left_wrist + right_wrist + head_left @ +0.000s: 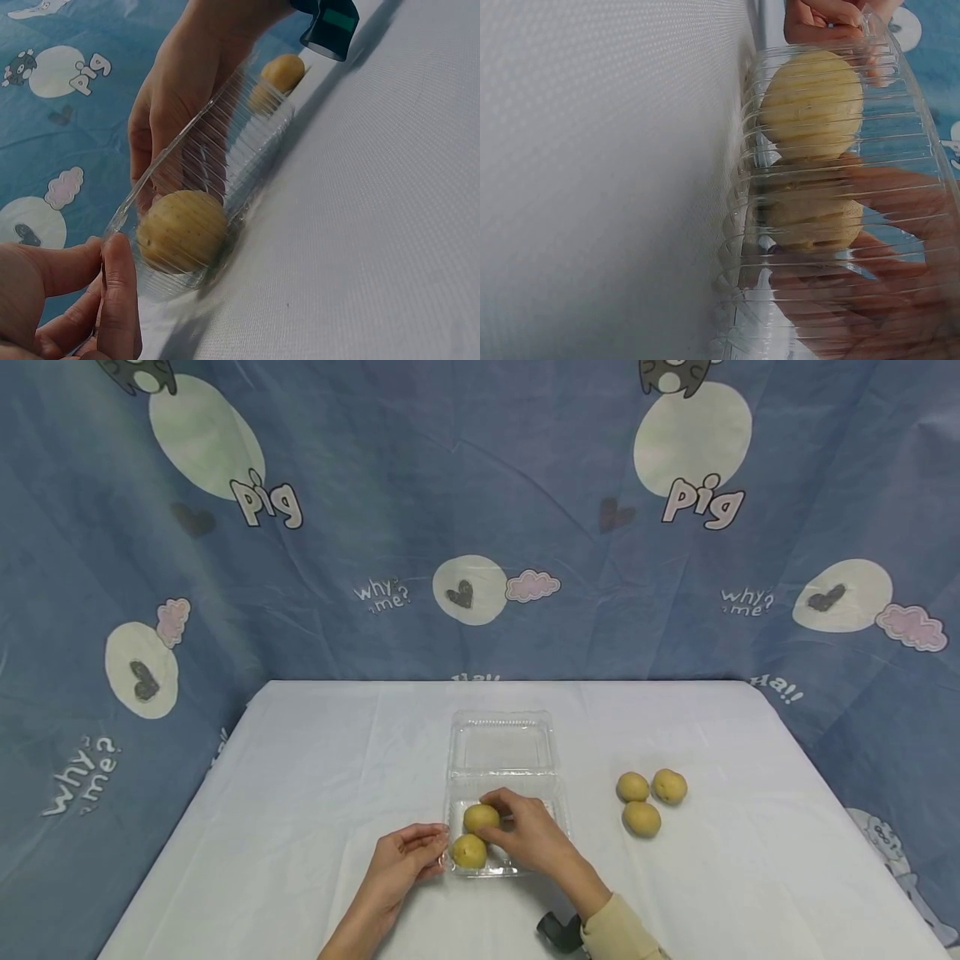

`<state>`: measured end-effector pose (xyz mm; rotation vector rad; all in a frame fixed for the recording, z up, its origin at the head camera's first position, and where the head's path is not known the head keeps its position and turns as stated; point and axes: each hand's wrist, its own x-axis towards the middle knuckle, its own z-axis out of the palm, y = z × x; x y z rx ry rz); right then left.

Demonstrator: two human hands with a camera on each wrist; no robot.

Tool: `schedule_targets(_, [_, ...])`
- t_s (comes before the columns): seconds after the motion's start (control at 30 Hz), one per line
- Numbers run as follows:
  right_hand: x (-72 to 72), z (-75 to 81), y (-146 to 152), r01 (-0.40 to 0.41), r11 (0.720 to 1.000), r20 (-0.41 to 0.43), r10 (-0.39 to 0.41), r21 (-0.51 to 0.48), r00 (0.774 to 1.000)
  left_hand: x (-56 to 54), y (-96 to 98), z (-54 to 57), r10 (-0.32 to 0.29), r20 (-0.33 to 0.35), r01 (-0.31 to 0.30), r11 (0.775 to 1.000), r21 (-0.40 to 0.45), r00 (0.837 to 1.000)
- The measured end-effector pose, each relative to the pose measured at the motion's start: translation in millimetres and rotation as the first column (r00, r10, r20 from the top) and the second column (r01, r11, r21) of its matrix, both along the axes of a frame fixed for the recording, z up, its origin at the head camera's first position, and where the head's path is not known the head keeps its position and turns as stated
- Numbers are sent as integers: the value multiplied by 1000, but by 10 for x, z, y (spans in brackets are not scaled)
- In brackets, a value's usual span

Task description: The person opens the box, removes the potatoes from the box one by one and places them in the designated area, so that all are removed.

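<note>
A clear plastic clamshell box (501, 872) stands with its lid (502, 745) folded back. Two yellow-brown potatoes lie in its left side: a front potato (468, 852) and a back potato (481, 817). My left hand (405, 862) pinches the box's left rim between thumb and fingers, as the left wrist view also shows. Reaching in from the right, my right hand (531, 837) grips the back potato, thumb and fingers around it. Through the ribbed wall, the right wrist view shows the front potato (814, 105) and the gripped potato (814, 221).
Three more potatoes (642, 819) lie together on the white table (750, 877), right of the box. A dark device (561, 933) sits at the right wrist. Blue patterned cloth (405, 510) hangs behind and along both sides.
</note>
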<state>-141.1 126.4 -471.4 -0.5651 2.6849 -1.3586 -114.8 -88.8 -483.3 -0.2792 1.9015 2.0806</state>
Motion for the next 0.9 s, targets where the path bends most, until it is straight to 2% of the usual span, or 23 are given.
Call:
schedule_targets(0.3, [-2, -7, -2, -4, 1000, 13, 4, -5, 1000, -1, -4, 1, 2, 3, -2, 1000, -4, 1000])
schedule_targets(0.63, [-14, 5, 23, -9, 1000, -32, 8, -23, 999, 3, -1, 0, 1, -3, -1, 1000, 13, 1000])
schedule_targets(0.9, [0, 53, 63, -4, 997, -29, 2, -73, 1000, 7, 17, -3, 22, -5, -22, 1000, 7, 1000])
